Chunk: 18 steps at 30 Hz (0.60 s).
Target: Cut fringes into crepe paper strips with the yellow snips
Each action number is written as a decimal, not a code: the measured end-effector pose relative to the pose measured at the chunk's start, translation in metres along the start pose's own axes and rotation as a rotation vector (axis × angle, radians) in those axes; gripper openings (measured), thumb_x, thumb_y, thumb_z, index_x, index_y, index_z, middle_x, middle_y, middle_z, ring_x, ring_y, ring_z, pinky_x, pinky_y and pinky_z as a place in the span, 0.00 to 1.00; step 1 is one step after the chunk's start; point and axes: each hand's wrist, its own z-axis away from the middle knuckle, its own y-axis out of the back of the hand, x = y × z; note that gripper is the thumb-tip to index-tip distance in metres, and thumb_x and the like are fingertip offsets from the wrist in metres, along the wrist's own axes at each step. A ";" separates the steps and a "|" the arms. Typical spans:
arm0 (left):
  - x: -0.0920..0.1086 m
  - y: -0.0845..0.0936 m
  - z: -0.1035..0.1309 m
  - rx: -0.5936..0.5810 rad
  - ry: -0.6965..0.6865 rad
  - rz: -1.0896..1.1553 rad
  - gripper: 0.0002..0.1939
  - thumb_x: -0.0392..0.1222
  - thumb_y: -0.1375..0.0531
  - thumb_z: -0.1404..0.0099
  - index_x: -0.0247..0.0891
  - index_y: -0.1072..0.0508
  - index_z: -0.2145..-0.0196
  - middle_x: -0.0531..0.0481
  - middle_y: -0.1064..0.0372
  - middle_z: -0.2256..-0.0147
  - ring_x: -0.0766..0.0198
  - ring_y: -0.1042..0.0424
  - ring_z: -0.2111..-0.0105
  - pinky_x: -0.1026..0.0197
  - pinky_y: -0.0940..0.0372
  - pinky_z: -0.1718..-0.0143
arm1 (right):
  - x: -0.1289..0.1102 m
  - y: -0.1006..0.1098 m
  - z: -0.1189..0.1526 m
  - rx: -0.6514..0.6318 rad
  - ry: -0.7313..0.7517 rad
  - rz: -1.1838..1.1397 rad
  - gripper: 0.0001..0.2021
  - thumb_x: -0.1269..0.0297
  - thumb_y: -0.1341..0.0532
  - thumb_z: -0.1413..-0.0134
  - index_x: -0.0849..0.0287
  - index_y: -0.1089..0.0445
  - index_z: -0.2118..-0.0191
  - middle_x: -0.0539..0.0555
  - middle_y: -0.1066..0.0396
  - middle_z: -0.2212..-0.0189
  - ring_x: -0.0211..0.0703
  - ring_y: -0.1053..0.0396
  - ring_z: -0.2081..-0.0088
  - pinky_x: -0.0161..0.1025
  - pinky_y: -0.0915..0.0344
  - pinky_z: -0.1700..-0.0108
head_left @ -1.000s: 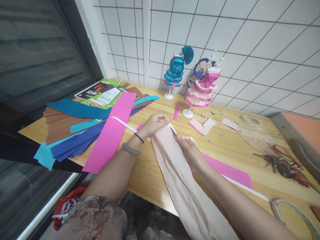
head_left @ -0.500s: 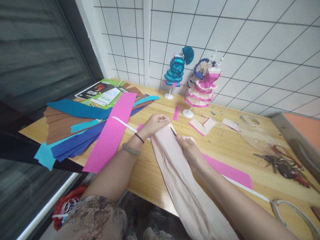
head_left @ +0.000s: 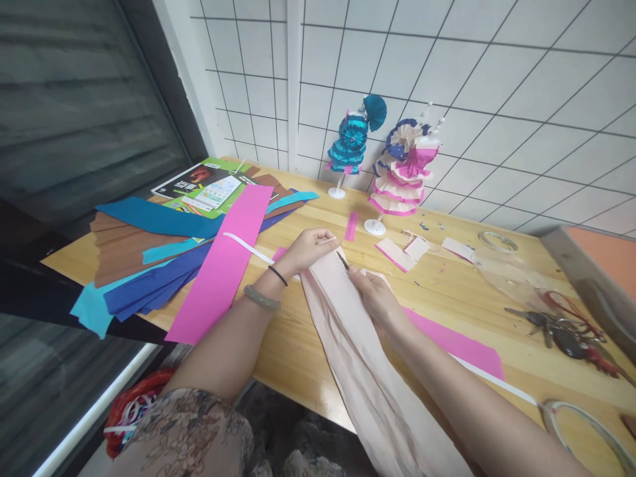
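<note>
My left hand (head_left: 314,250) pinches the far end of a long pale pink strip of crepe paper (head_left: 342,318). The strip runs down over the table's front edge toward me. In my right hand (head_left: 373,295) is a dark, pointed blade (head_left: 342,260) that looks like small scissors; the fingers hide its handles. Its tip lies at the paper's end, close to my left fingertips. Beneath my hands, a bright pink strip (head_left: 457,341) lies across the table with white tape (head_left: 501,383) along it, leading to a tape roll (head_left: 549,414).
A pink sheet (head_left: 218,265) and fanned blue and brown papers (head_left: 134,245) lie left. Behind stand a teal paper dress figure (head_left: 348,146) and a pink one (head_left: 400,185). Keys (head_left: 566,338), a second tape roll (head_left: 498,241) and paper scraps (head_left: 397,253) lie right.
The view has shifted very slightly. Both hands, the paper and the blade keep nearly the same places.
</note>
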 end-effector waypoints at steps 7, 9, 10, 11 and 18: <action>0.001 0.000 0.000 0.017 0.017 0.016 0.16 0.51 0.40 0.49 0.33 0.33 0.74 0.55 0.37 0.77 0.71 0.39 0.77 0.67 0.44 0.74 | -0.001 0.001 0.001 0.037 0.007 0.040 0.16 0.49 0.40 0.54 0.59 0.35 0.76 0.48 0.33 0.82 0.38 0.39 0.80 0.35 0.43 0.75; 0.000 0.000 0.000 0.017 0.026 0.019 0.15 0.51 0.40 0.49 0.33 0.34 0.74 0.55 0.38 0.77 0.71 0.39 0.77 0.67 0.45 0.75 | 0.000 0.001 0.000 0.004 0.005 0.027 0.16 0.49 0.41 0.53 0.59 0.33 0.73 0.49 0.31 0.80 0.40 0.36 0.78 0.36 0.41 0.72; -0.001 0.000 0.000 0.015 0.030 0.022 0.15 0.51 0.40 0.49 0.34 0.34 0.74 0.55 0.38 0.77 0.71 0.39 0.78 0.67 0.45 0.75 | 0.001 0.001 -0.001 -0.009 0.007 0.022 0.16 0.49 0.42 0.53 0.59 0.32 0.71 0.50 0.30 0.79 0.41 0.35 0.78 0.37 0.40 0.71; -0.001 0.000 -0.001 0.013 0.031 0.025 0.15 0.51 0.40 0.49 0.34 0.34 0.74 0.55 0.38 0.77 0.71 0.39 0.78 0.67 0.45 0.75 | 0.001 0.001 -0.001 -0.016 0.010 0.020 0.16 0.49 0.42 0.53 0.59 0.32 0.71 0.50 0.29 0.78 0.42 0.34 0.77 0.38 0.39 0.70; -0.005 0.001 -0.002 0.000 0.008 0.032 0.15 0.50 0.40 0.47 0.33 0.34 0.73 0.54 0.35 0.77 0.71 0.38 0.78 0.67 0.44 0.75 | 0.001 -0.002 -0.005 -0.026 0.036 0.038 0.18 0.47 0.43 0.53 0.58 0.31 0.67 0.53 0.26 0.72 0.47 0.30 0.71 0.40 0.36 0.66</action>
